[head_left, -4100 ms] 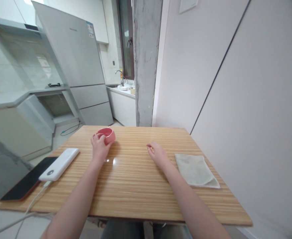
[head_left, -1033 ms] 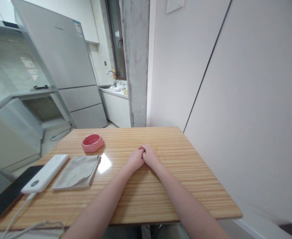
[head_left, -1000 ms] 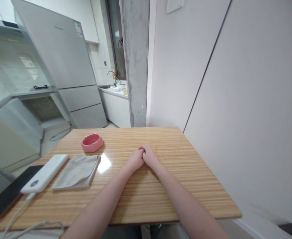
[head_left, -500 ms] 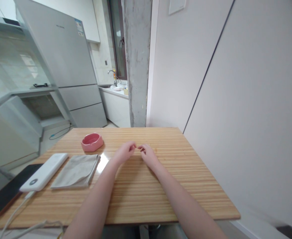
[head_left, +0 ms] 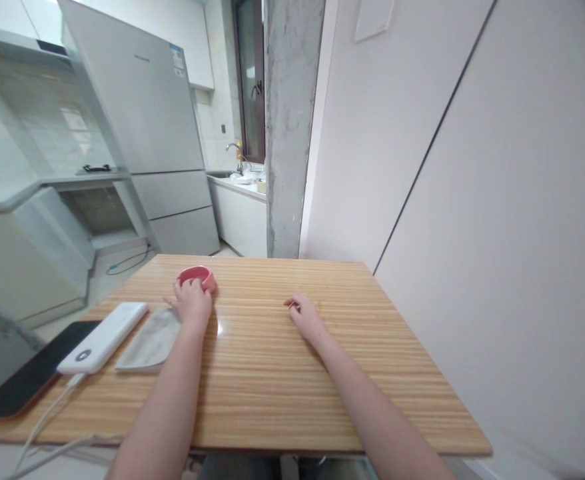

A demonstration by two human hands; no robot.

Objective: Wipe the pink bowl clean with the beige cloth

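The left hand (head_left: 192, 301) overlaps the glossy pink faceted bowl (head_left: 209, 280), its grip impossible to tell; right of the bowl, the right hand (head_left: 306, 316) curls loosely, grip narrowly parted.

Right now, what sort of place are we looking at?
Probably a home kitchen, seen from a wooden table: there's a tall fridge, plus a tap at a white counter.
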